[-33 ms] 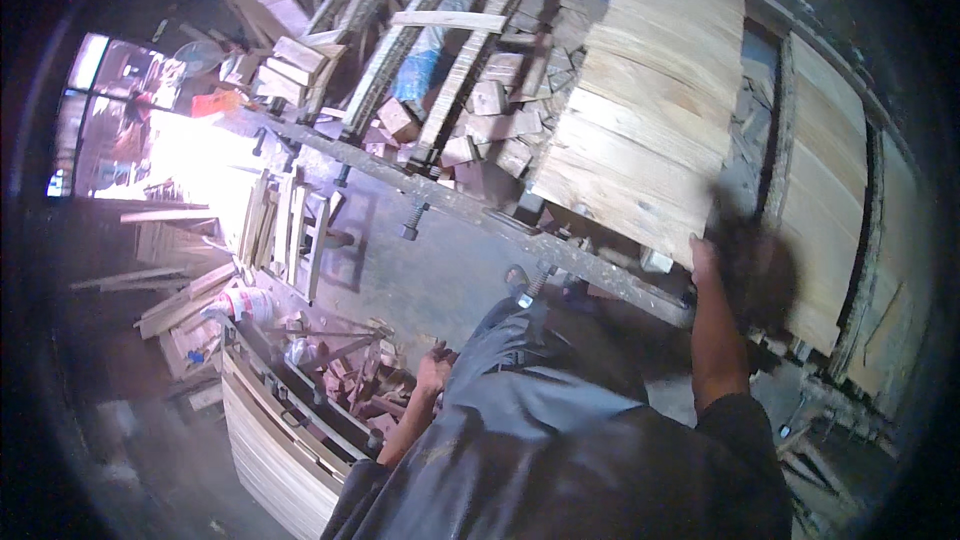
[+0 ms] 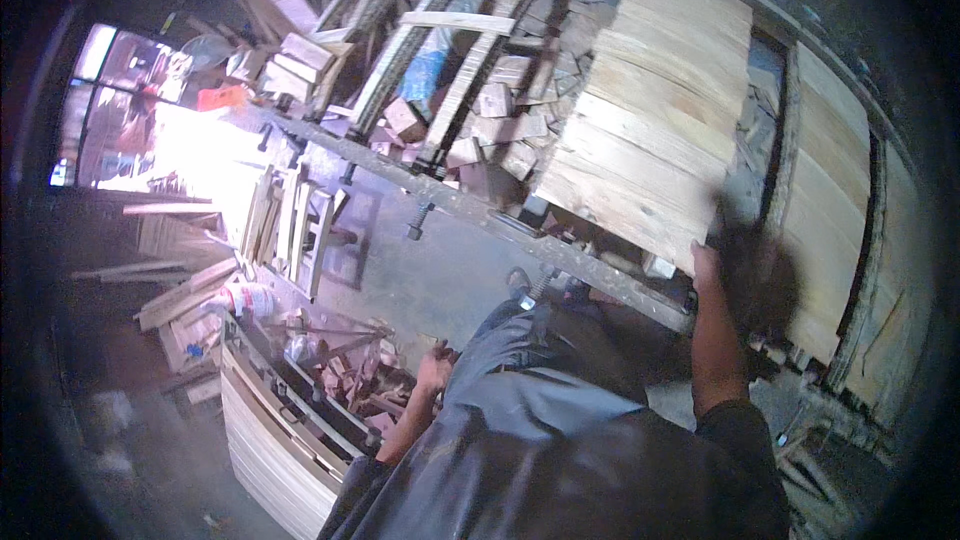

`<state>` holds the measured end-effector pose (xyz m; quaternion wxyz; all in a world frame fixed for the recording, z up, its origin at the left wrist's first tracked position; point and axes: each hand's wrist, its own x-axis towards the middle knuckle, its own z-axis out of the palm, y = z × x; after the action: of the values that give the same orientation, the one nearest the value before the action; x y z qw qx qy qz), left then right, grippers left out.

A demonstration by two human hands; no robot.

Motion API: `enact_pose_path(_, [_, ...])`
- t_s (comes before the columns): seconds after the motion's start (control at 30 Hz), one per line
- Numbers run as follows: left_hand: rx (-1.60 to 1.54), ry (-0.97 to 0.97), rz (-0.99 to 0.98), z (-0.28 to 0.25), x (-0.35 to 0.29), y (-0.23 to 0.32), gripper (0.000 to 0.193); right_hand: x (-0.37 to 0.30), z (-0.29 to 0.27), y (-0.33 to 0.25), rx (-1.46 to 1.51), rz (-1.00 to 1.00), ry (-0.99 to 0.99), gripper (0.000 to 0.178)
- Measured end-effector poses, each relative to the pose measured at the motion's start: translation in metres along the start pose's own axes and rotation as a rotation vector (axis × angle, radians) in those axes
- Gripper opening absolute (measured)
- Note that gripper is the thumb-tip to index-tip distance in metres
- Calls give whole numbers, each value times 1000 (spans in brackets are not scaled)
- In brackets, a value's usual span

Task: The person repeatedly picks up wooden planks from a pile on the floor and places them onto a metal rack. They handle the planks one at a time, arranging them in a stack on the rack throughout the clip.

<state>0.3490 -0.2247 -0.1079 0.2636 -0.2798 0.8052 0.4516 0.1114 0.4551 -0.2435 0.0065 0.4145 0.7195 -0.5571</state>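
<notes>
Pale wooden panel (image 2: 650, 130) of joined boards, right of centre, lying over a metal frame (image 2: 470, 204). The right hand (image 2: 706, 266) touches its near right corner; cannot tell whether it grips. Pulling there alone might skew the panel. The left hand (image 2: 436, 368) hangs low, loosely curled, well apart. A protruding bolt (image 2: 540, 288) could snag the trousers (image 2: 505, 332).

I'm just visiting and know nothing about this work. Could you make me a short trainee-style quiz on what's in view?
1. Which hand is at the near right corner of the pale wooden panel?
2. True or false: both hands touch that panel.
3. The short wooden strip lies across: (a) the panel, (b) two slanted bars, (c) the floor.

Key:
1. The right hand.
2. False; the left hand is apart from it.
3. b
</notes>
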Motion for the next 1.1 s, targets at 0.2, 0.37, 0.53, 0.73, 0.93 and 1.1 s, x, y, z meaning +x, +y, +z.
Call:
enact_pose_path(0.2, [95,16,-37,6,2,0,70,-10,2,-16,-15,49,-131,59])
enact_pose_path(0.37, [-67,12,-100,16,-5,-32,74,-3,32,-40,-156,264,-65,57])
enact_pose_path(0.53, [-78,105,-147,14,-52,25,72,-3,38,-45,-266,270,-44,47])
enact_pose_path(0.73, [-144,180,-236,26,-68,-33,69,-5,28,-35,-509,217,-89,34])
enact_pose_path(0.93, [-150,193,-232,9,-68,-27,67,66,-78,8,-1898,-859,-352,23])
enact_pose_path(1.1, [-284,202,-282,-17,-98,-63,64,-7,-53,-63,-1685,-636,-408,19])
